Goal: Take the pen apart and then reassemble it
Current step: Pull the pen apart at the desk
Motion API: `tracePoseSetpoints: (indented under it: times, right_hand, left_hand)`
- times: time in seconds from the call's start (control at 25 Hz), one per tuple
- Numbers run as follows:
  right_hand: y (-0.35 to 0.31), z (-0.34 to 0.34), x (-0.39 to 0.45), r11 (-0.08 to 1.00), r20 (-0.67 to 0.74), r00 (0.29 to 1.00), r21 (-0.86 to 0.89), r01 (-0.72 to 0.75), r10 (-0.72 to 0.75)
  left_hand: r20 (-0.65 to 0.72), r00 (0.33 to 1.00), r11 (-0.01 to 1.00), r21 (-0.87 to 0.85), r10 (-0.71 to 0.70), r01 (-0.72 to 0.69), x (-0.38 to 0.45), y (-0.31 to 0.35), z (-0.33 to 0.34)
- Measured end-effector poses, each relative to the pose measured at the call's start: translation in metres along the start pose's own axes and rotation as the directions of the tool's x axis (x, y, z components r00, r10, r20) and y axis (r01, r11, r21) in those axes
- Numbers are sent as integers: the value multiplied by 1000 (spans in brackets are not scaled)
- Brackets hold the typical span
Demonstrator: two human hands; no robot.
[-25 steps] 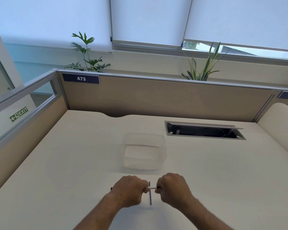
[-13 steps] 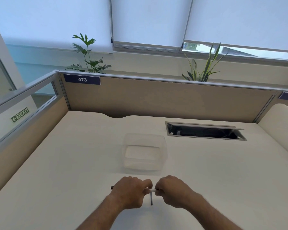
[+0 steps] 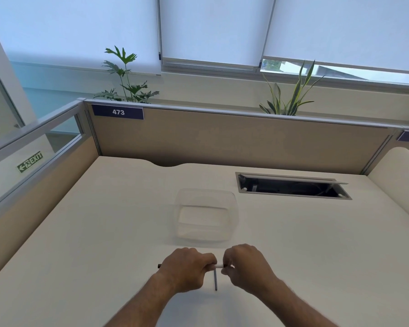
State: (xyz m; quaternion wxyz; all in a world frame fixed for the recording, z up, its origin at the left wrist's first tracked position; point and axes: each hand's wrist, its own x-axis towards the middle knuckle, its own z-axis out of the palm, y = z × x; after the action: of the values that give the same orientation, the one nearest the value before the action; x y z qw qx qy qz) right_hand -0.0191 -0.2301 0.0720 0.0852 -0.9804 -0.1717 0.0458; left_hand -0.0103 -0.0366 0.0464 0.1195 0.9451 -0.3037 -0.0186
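A white pen barrel [image 3: 217, 265] lies crosswise between my two hands, just above the desk near its front edge. My left hand [image 3: 185, 267] is closed around the barrel's left part, and a dark end [image 3: 159, 265] sticks out past the knuckles. My right hand [image 3: 244, 265] pinches the barrel's right end, where a dark tip shows; most of that end is hidden by the fingers. A thin dark refill [image 3: 215, 280] lies on the desk below the barrel, pointing toward me.
A clear plastic container [image 3: 207, 217] stands on the cream desk [image 3: 104, 232] just beyond my hands. An open cable hatch [image 3: 291, 186] is set in the desk at the back right. Beige partition panels [image 3: 222, 140] wall the desk at the back and left.
Both hands have stayed on the barrel and shifted only slightly; the fingers of my right hand have re-gripped the right end. The refill on the desk has not moved.
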Motion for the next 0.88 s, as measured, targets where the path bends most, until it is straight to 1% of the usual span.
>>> tracePoseSetpoints:
  times: [0.08,0.16,0.24,0.4,0.48,0.6,0.68,0.72,0.8,0.88]
  right_hand:
    - [0,-1,-1,998,66,998,58,4,-8]
    - [-1,-1,-1,998,142,989,42,44,-49]
    - [0,-1,0,999,161,986,18,47,-49]
    - [0,1,0,997,78,997,-71,26,-20]
    - [-2,1,-1,996,24,1000,-84,11,-9]
    - [-3,1,-1,999,-54,997,-10,-47,47]
    - [-3,0,-1,997,-61,996,47,-69,72]
    - [-2,-2,-2,995,-31,997,77,-66,68]
    - [-1,-4,-2,993,75,997,117,-14,5]
    - [0,-6,-2,995,169,984,87,47,-61]
  left_hand:
    - [1,1000,1000,18,2,-2,-1,0,-2]
    - [10,1000,999,33,10,-10,-2,0,-1]
    - [14,1000,999,34,9,-9,-2,1,1]
    - [14,1000,1000,-17,-18,19,0,0,4]
    - [11,1000,999,-33,-26,26,1,0,4]
    - [3,1000,999,-42,-31,31,2,1,2]
    - [5,1000,999,-33,-27,28,2,0,2]
    - [7,1000,999,-26,-24,24,2,0,1]
    - [9,1000,1000,-16,-18,18,2,-2,1]
    - [27,1000,1000,0,-8,8,2,-1,2]
